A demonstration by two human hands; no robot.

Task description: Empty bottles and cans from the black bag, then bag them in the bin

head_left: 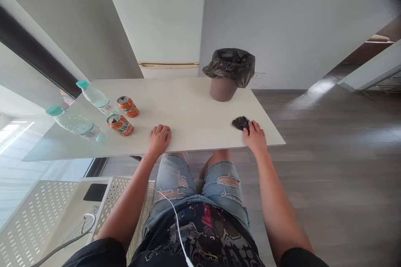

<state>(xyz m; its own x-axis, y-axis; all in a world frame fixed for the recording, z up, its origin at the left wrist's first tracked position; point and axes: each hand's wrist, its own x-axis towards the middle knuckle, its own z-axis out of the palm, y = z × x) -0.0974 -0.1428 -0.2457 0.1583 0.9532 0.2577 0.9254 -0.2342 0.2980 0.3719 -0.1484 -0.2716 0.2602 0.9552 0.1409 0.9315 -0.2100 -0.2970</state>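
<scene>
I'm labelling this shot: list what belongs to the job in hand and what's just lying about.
Likely the job:
- black wad, touched by the right hand
- bin
- less surely, cans and bottles

Probably just lying about:
- black slab
- grey cable

sleeves [97, 254]: short, black | T-shirt [208, 233]: dark, printed | shorts [171, 169]: light-blue ripped denim

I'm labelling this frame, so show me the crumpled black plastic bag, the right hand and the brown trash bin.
Crumpled black plastic bag [240, 122]: head view, middle of its visible part.
Right hand [255, 134]: head view, back of the hand.
Brown trash bin [222, 89]: head view, outer wall.
</scene>
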